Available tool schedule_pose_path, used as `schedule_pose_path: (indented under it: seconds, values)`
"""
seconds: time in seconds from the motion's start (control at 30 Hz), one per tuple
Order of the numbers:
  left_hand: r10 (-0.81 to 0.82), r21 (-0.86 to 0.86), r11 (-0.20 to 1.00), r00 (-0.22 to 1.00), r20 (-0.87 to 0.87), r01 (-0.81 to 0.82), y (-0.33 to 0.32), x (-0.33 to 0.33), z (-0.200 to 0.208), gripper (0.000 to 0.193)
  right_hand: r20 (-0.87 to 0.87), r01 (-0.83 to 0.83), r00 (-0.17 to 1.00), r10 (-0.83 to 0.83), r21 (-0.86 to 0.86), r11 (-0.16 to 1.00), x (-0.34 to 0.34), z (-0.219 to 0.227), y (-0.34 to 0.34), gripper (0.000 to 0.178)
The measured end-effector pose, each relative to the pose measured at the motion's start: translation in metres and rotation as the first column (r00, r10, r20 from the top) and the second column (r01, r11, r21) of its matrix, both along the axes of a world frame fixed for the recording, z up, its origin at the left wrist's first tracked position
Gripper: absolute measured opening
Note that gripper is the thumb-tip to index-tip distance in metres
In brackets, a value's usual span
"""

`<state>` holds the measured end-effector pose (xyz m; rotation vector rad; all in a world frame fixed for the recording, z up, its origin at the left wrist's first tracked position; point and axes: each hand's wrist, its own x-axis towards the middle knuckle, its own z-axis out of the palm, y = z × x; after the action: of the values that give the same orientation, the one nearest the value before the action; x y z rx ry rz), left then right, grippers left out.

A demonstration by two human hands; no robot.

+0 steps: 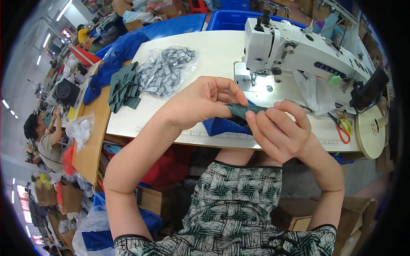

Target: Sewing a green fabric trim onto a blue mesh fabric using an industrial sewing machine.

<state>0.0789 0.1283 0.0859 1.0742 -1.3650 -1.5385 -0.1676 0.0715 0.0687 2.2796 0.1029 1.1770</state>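
Note:
Between my two hands, just above the table's front edge, I hold a dark green piece of fabric [244,110]. My left hand [207,102] pinches its left end between thumb and fingers. The fingers of my right hand [279,130] are closed on its right end. Below it lies a blue piece of fabric [220,127], partly hidden by my hands. The white sewing machine [294,51] stands just beyond, its needle area lit. A clear bag of small grey pieces [168,68] and a pile of dark green fabric pieces [123,87] lie left of my hands.
Scissors with red and yellow handles [343,129] lie at the table's right, by a cream-coloured round disc [370,132]. Clear plastic [308,91] hangs at the machine. A blue bin [226,19] stands behind the table. Another person [47,138] works at the far left.

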Motion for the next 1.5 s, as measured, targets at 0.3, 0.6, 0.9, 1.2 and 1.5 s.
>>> schedule_pose_path:
  seconds: [0.3, 0.6, 0.9, 1.2, 1.5]
  values:
    - [-0.122, 0.049, 0.991, 0.991, -0.056, 0.125, -0.004, -0.006, 0.014, 0.037, -0.102, -0.041, 0.994, 0.027, -0.140, 0.989, -0.010, 0.003, -0.011, 0.003]
    - [0.131, 0.137, 0.983, 0.991, -0.023, -0.126, -0.007, -0.015, 0.011, 0.023, -0.179, -0.006, 0.984, -0.015, -0.116, 0.993, -0.015, 0.012, -0.012, 0.010]
    - [0.109, -0.031, 0.994, 0.994, 0.008, -0.109, -0.006, -0.018, 0.014, 0.020, -0.049, -0.108, 0.981, 0.190, 0.675, 0.729, -0.021, 0.007, -0.020, 0.025]
    - [0.175, -0.261, 0.959, 0.956, 0.237, -0.111, 0.004, -0.034, 0.035, 0.020, 0.003, 0.023, 0.984, 0.181, 0.989, -0.145, -0.013, 0.002, -0.007, 0.017]
    - [0.239, -0.293, 0.951, 0.844, 0.479, -0.103, 0.013, -0.036, 0.033, 0.018, 0.050, -0.024, 0.994, 0.093, 0.965, -0.263, -0.006, 0.001, -0.008, 0.014]
